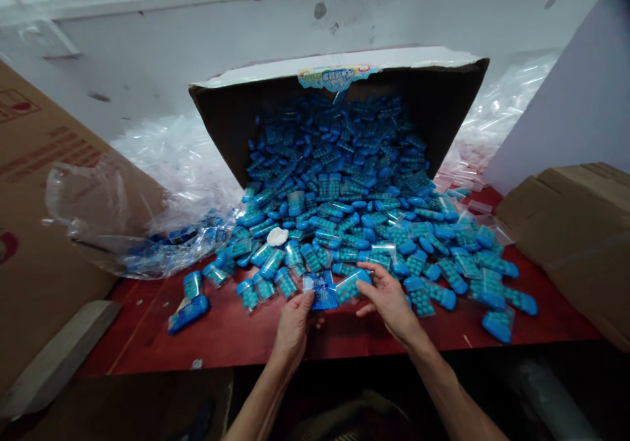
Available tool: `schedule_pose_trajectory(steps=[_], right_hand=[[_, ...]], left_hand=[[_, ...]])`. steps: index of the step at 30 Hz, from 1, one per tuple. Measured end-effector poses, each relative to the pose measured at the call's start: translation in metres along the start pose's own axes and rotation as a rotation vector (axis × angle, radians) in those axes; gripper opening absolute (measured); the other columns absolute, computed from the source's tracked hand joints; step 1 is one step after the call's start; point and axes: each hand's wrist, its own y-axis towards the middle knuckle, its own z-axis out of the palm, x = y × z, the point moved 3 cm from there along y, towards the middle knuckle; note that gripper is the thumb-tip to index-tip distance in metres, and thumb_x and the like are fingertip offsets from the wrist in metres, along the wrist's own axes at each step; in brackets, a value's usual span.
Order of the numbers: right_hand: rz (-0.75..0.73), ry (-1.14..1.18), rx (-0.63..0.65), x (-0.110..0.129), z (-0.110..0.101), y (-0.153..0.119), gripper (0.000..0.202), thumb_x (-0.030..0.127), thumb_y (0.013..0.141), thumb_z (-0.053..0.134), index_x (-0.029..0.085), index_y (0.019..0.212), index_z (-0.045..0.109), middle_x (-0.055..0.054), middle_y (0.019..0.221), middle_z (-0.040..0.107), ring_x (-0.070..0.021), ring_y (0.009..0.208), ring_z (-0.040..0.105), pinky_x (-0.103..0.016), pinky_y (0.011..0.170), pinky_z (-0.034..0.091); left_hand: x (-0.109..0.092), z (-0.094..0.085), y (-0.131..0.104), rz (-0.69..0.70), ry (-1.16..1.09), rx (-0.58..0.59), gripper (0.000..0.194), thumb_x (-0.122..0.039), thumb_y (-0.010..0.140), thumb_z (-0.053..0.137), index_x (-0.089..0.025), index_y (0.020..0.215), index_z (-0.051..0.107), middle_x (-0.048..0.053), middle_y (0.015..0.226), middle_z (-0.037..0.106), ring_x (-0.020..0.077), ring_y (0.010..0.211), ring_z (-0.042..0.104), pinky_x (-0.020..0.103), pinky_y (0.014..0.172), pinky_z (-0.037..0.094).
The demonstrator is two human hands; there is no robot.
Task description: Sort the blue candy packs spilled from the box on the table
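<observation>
Blue-capped packs (339, 211) crowding both hands (338, 303).

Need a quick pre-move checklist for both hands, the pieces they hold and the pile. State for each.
1. Left hand has the blue printed piece: ok, pinched at its left end.
2. Right hand has the capped container: ok, held at the blue cap end.
3. Blue printed piece seated against or in the capped container: cannot tell, they meet but the join is too small to read.
4. Pile contained in the carton: not ok, it spills onto the red table.
5. Clear bag away from both hands: ok, it lies off to the left.
</observation>
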Motion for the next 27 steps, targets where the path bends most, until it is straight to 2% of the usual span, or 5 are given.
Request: schedule_pose_trajectory(steps=[6,15,22,24,27], right_hand=[[0.012,0.007,-0.015,-0.011,0.003,-0.008,0.041,0.034,0.065,0.061,0.021,0.098,0.042,0.003,0.076,0.052,-0.0133,0.065,0.059,-0.023,0.042,0.053],[0.013,0.027,-0.107,-0.04,0.018,-0.012,0.042,0.036,0.065,0.063,0.02,0.092,0.035,0.004,0.069,0.055,-0.0131,0.049,0.06,-0.022,0.039,0.049],[-0.246,-0.356,-0.098,-0.027,0.016,-0.026,0.025,0.03,0.072,0.058,0.02,0.093,0.049,-0.001,0.079,0.059,-0.0157,0.068,0.06,-0.028,0.062,0.05],[-0.249,-0.342,-0.044,-0.024,0.017,-0.027,0.025,0.029,0.072,0.057,0.021,0.095,0.05,-0.001,0.082,0.059,-0.0159,0.071,0.06,-0.029,0.066,0.05],[-0.045,-0.067,0.17,-0.027,0.018,-0.02,0.027,0.03,0.071,0.057,0.021,0.095,0.047,0.001,0.076,0.057,-0.0145,0.061,0.06,-0.028,0.052,0.05]], left_hand=[[-0.003,0.0,0.0,0.04,0.056,-0.024,0.034,-0.044,0.063,0.061,-0.011,0.059,0.056,0.0,0.044,0.055,0.009,0.039,0.047,0.019,0.038,0.036],[-0.008,0.022,-0.016,-0.136,-0.243,0.11,0.025,-0.031,0.069,0.061,-0.013,0.086,0.058,0.005,0.074,0.066,0.0144,0.061,0.059,0.023,0.051,0.045],[-0.012,0.025,-0.023,-0.281,-0.336,0.081,0.017,-0.027,0.07,0.061,-0.014,0.08,0.056,0.003,0.069,0.065,0.014,0.061,0.06,0.025,0.056,0.047],[-0.014,0.026,-0.023,-0.248,-0.371,0.073,0.013,-0.023,0.069,0.061,-0.014,0.077,0.056,0.001,0.067,0.064,0.0121,0.059,0.059,0.024,0.056,0.046],[-0.014,0.028,-0.025,-0.229,-0.382,0.171,0.016,-0.023,0.071,0.059,-0.014,0.084,0.057,0.003,0.072,0.065,0.0142,0.062,0.059,0.027,0.059,0.046]])
